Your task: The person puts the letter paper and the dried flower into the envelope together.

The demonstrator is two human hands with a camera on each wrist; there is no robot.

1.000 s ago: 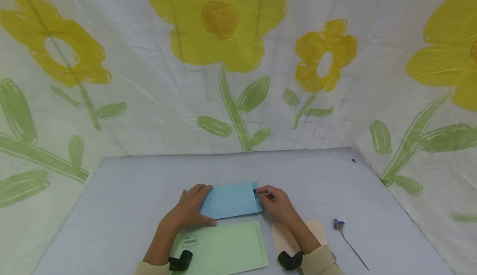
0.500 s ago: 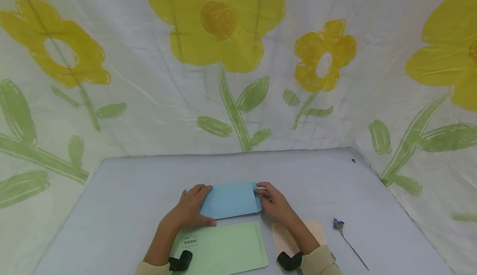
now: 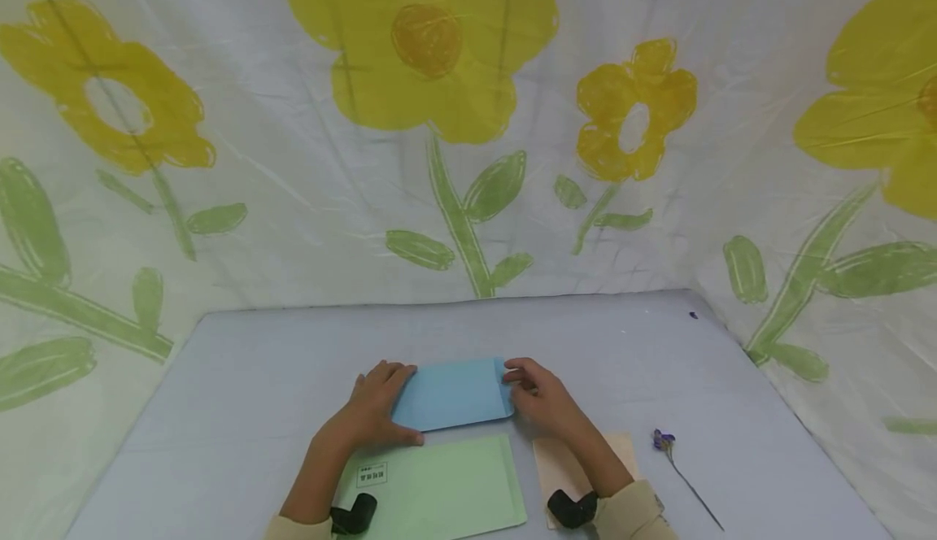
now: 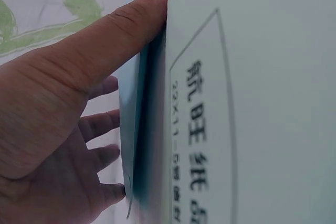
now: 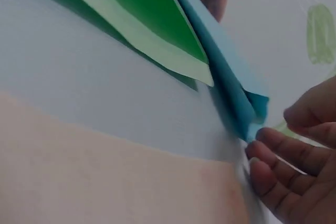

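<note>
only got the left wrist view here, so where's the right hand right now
Observer: In the head view, the right hand is at the right end of the blue envelope, across from the left hand.
Operator: ok and what's on the table past the right arm
Observer: A long-stemmed purple flower lies on the table, to the right of the right sleeve.

A yellow-flowered curtain [image 3: 329,223] is enclosing a pale grey counter [image 3: 256,385] on three sides, forming a screened-off booth.
</note>
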